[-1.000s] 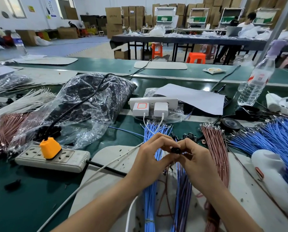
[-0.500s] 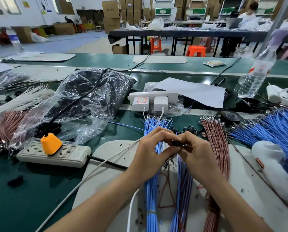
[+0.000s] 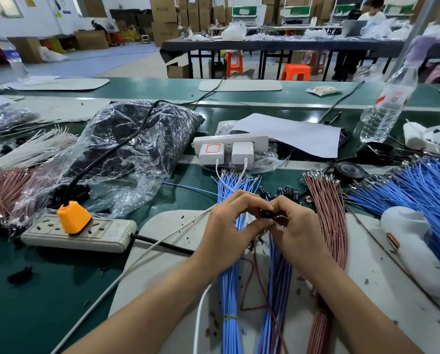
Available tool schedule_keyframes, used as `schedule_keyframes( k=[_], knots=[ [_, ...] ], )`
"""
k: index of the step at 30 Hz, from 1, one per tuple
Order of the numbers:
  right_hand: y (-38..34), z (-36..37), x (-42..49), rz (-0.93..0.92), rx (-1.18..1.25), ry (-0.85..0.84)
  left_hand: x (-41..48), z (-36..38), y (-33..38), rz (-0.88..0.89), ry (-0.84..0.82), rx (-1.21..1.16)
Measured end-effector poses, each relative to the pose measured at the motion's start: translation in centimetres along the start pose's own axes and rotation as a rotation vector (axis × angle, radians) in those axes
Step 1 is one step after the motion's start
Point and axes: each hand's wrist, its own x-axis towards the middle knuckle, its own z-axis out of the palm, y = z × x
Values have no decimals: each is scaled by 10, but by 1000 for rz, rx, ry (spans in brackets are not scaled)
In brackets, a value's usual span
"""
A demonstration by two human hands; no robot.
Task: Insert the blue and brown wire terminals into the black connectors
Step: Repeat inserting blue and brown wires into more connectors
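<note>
A black connector (image 3: 266, 214) is pinched in the grip of the left hand (image 3: 226, 231) and the right hand (image 3: 297, 232); dark parts are kept in a plastic bag (image 3: 127, 149).

No legible text, labels or numbers anywhere

Above the pale grey work mat (image 3: 367, 264), the left hand (image 3: 224, 233) and right hand (image 3: 298, 233) together pinched a small black plastic connector (image 3: 267, 214). Bundled blue wires (image 3: 229, 290) and brown wires (image 3: 331, 226) lay across the mat.
</note>
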Motion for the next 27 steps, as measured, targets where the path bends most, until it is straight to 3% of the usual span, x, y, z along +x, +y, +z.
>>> schedule_keyframes(
  k=[10, 13, 16, 18, 22, 27],
  knots=[
    [4, -9, 5, 145, -22, -27, 2, 0, -4, -138, -23, -28],
    [13, -24, 15, 214, -100, 142, 0, 1, -5, -195, -8, -109],
    [28, -38, 44, 205, -333, 270, 0, 1, -6, -200, -3, -135],
    [40, -42, 69, 210, -541, 125, 1, 1, -5, -200, 5, -150],
    [54, -37, 106, 320, -991, -329, 0, 0, -5, -211, 5, -182],
    [49, -30, 115, 292, -1237, -391, 2, -1, -8, -198, 6, -164]
  ],
)
